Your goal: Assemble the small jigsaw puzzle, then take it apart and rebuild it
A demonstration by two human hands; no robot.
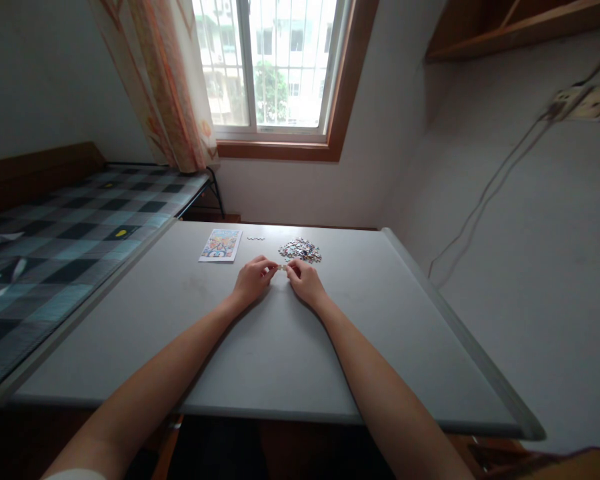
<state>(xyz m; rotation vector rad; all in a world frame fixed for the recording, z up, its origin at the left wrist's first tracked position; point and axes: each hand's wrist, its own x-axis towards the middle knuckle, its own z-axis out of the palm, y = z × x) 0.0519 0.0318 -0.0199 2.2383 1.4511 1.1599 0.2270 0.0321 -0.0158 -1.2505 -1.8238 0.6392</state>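
Observation:
My left hand [255, 279] and my right hand [305, 281] meet near the middle of the table, fingers pinched toward each other. Between the fingertips are small pale jigsaw puzzle pieces [282, 267], one end gripped by each hand; whether they are joined I cannot tell. Just beyond my right hand lies a heap of loose multicoloured puzzle pieces [301, 249]. Past my left hand, a short row of puzzle pieces [256, 238] lies on the table. Left of that row is a sheet with a colourful picture [221, 245], lying flat.
The white table [270, 360] has raised edges at its left and right sides. A bed with a checked cover [130, 207] stands along the left. Ahead are a barred window [280, 73] and a patterned curtain [167, 87]. A cable [485, 190] hangs on the right wall.

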